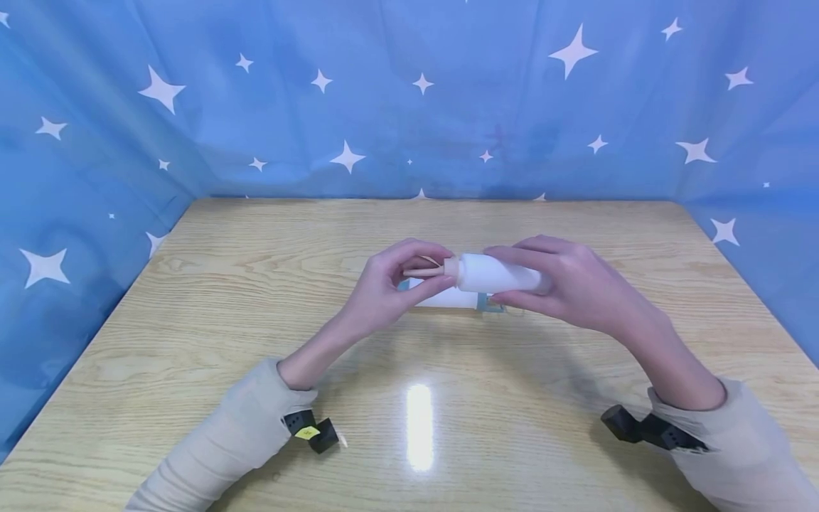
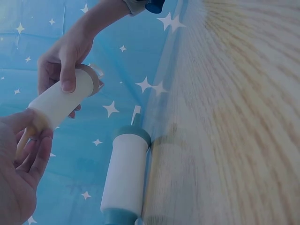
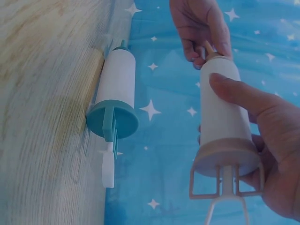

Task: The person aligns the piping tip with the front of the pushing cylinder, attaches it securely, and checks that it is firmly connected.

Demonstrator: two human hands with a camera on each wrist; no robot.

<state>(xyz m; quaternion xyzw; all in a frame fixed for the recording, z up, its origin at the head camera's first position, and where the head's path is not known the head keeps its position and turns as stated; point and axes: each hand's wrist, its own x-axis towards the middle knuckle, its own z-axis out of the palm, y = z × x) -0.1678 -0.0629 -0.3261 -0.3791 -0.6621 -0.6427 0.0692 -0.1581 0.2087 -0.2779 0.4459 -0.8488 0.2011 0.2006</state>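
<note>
A white piping syringe (image 1: pixel 495 272) with beige ends is held between both hands above the table, lying nearly level in the head view. My right hand (image 1: pixel 579 284) grips its barrel, with the thumb along the near side in the right wrist view. At the other end, my left hand (image 1: pixel 380 284) pinches the beige nozzle cap (image 1: pixel 451 269) between thumb and fingers. Its thin nozzle (image 1: pixel 422 272) points left into that palm. Two square finger loops and a plunger (image 3: pixel 228 180) stick out behind the beige flange (image 3: pixel 227 154).
A second white syringe (image 2: pixel 125 173) with teal ends lies on the wooden table (image 1: pixel 256 299), just behind and below the held one. Its teal flange (image 3: pixel 112 123) faces right. Blue star-patterned curtain (image 1: pixel 384 92) stands around the table's back and sides.
</note>
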